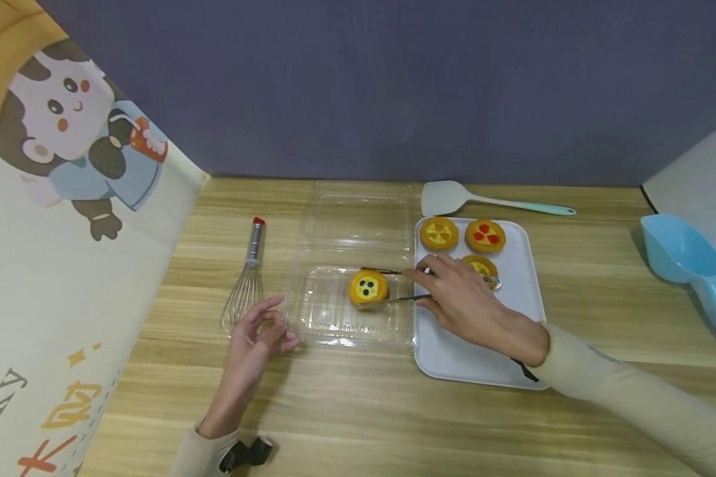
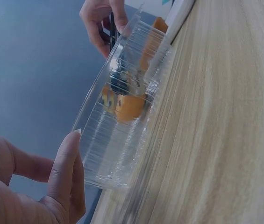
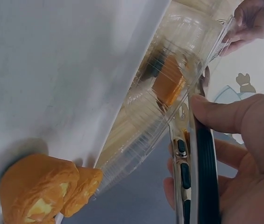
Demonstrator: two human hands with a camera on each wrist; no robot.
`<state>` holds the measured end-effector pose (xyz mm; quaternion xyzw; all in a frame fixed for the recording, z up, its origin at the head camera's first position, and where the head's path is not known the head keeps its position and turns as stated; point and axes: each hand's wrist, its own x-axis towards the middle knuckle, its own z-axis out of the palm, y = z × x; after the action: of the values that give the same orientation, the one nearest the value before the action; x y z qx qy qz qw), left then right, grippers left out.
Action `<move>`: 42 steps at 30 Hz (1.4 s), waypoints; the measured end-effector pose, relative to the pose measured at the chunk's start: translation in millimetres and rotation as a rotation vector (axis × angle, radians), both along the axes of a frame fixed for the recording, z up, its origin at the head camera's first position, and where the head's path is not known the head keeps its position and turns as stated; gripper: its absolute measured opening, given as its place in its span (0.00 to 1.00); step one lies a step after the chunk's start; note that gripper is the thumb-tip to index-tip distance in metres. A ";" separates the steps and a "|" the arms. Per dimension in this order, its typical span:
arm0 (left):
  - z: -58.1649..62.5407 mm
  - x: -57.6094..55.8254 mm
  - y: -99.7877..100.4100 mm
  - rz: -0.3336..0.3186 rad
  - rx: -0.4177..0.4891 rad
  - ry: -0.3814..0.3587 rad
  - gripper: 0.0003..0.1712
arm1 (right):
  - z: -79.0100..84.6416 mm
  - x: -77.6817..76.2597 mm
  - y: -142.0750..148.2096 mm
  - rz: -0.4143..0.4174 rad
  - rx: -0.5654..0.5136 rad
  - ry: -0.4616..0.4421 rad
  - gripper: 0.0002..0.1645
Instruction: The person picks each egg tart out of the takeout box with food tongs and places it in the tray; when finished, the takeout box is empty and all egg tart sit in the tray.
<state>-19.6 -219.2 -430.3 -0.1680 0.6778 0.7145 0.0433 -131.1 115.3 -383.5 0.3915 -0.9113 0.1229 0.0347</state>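
My right hand (image 1: 462, 295) grips metal tongs (image 3: 202, 172) with black handle grips. Between their tips is a round yellow tart (image 1: 368, 287) with dark blue dots, inside the bottom half of a clear plastic container (image 1: 328, 324). The container's lid (image 1: 364, 215) lies opened toward the back. My left hand (image 1: 261, 338) pinches the container's left rim, its thumb tip right at the edge in the left wrist view. Under and beside the right hand, a white tray (image 1: 471, 361) bears an orange-topped tart (image 1: 438, 234), a red-topped tart (image 1: 485, 236) and a partly hidden yellow-topped tart (image 1: 479, 264).
A whisk (image 1: 247, 285) with a red-tipped handle lies left of the container. Behind the tray is a pale spatula (image 1: 444, 199) with a mint handle. A blue scoop (image 1: 680, 248) is at the far right. A dark partition (image 1: 394, 86) stands along the table's back.
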 end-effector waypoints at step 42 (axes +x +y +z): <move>-3.0 -2.6 -0.6 0.020 0.031 0.002 0.28 | 13.7 4.3 65.8 -0.214 -0.261 0.080 0.34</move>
<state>-22.2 -219.8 -433.3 -0.1732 0.6650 0.7255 0.0382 -126.8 181.1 -369.8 0.2888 -0.9220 0.2201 0.1346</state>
